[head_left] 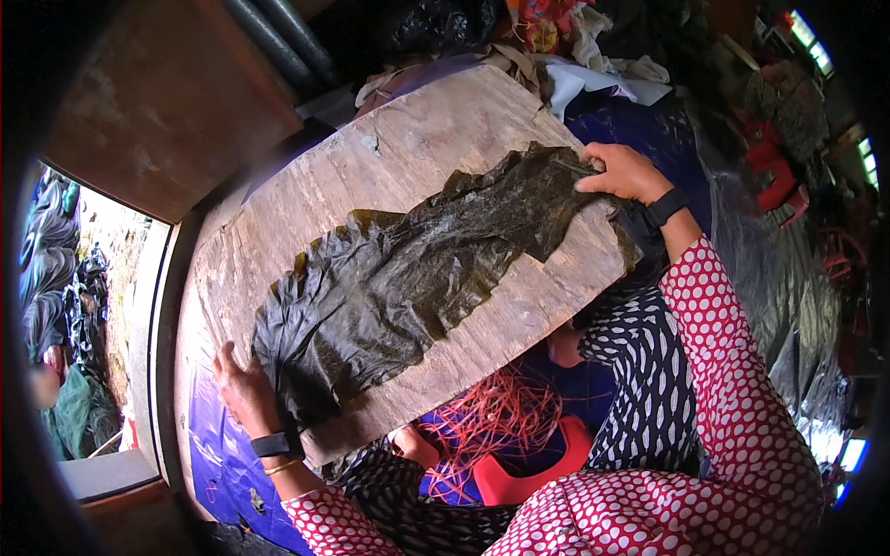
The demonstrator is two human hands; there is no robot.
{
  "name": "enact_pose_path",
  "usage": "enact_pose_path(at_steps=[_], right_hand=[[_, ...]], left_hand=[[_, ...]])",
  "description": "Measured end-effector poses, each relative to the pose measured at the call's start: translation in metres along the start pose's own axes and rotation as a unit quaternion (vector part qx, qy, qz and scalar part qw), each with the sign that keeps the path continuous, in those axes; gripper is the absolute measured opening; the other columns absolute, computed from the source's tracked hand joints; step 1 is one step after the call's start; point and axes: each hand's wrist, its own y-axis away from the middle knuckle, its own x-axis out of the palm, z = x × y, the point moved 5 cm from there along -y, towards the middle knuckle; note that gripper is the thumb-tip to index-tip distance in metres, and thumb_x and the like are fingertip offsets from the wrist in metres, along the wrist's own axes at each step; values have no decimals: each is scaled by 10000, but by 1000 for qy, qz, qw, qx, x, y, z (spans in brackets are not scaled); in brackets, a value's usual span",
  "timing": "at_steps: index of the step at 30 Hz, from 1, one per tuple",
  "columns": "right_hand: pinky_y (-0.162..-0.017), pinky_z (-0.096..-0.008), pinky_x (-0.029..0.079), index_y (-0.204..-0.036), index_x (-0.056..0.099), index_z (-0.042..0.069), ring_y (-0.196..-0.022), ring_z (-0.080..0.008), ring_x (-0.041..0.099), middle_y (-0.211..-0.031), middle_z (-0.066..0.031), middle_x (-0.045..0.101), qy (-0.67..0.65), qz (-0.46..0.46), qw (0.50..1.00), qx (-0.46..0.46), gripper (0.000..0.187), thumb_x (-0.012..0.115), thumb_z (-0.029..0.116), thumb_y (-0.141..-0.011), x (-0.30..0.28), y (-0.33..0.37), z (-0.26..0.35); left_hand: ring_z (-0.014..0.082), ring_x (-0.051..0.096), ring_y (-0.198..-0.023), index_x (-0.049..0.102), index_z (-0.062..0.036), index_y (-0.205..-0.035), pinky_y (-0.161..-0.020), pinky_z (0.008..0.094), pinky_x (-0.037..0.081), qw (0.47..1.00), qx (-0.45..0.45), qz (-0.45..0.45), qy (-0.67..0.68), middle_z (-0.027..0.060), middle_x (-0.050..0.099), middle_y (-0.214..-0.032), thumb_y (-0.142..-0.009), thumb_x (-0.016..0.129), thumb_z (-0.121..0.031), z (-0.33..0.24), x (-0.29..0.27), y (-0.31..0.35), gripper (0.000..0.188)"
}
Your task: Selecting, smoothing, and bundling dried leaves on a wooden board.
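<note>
A long dark brown-green sheet of kelp (399, 278) with ruffled edges lies spread and wrinkled across a pale wooden board (417, 139), running from the lower left to the upper right. At its upper right end my right hand (629, 174) pinches the kelp between thumb and fingers. More dark kelp (626, 243) hangs over the board's right edge under that wrist. My left hand (246, 387) is beside the lower left end, its fingers stretched out and apart along the kelp's edge. Whether its thumb side touches the kelp is hard to see.
Beneath the board's near edge lie a heap of thin red strands (501, 417) and a red curved plastic piece (538, 468), close to my legs. Purple-blue sheeting (222, 473) lies around the board. A brown panel (158, 102) stands far left, above a bright opening. Bags and cloths (603, 74) are piled behind.
</note>
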Motion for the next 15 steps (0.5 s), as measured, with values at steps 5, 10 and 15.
enact_pose_path(at_steps=[5, 10, 15], right_hand=[[-697, -414, 474, -943, 652, 101, -817, -325, 615, -815, -115, 625, 95, -68, 992, 55, 214, 616, 109, -733, -11, 2, -20], [-804, -490, 463, -978, 677, 144, -959, -332, 602, -1042, -115, 627, 148, -195, 969, 46, 230, 544, 83, -801, -30, -5, -20], [-957, -480, 396, -1221, 577, 99, -1181, -294, 503, -1250, -120, 539, 193, -82, 976, 64, 432, 524, 77, -793, -12, -2, 10]], left_hand=[[361, 578, -1019, 599, -40, -1074, -890, 411, 464, 930, 238, 102, 260, 159, 602, -1124, -685, 723, 13, -114, 1, 27, 411], [346, 530, -1092, 647, -67, -1009, -904, 414, 440, 896, 309, 243, 206, 136, 574, -1163, -670, 745, -112, -170, -3, 64, 355], [331, 534, -1071, 659, -63, -917, -882, 425, 434, 900, 321, 233, 182, 128, 567, -1159, -690, 707, -87, -163, 2, 68, 234]])
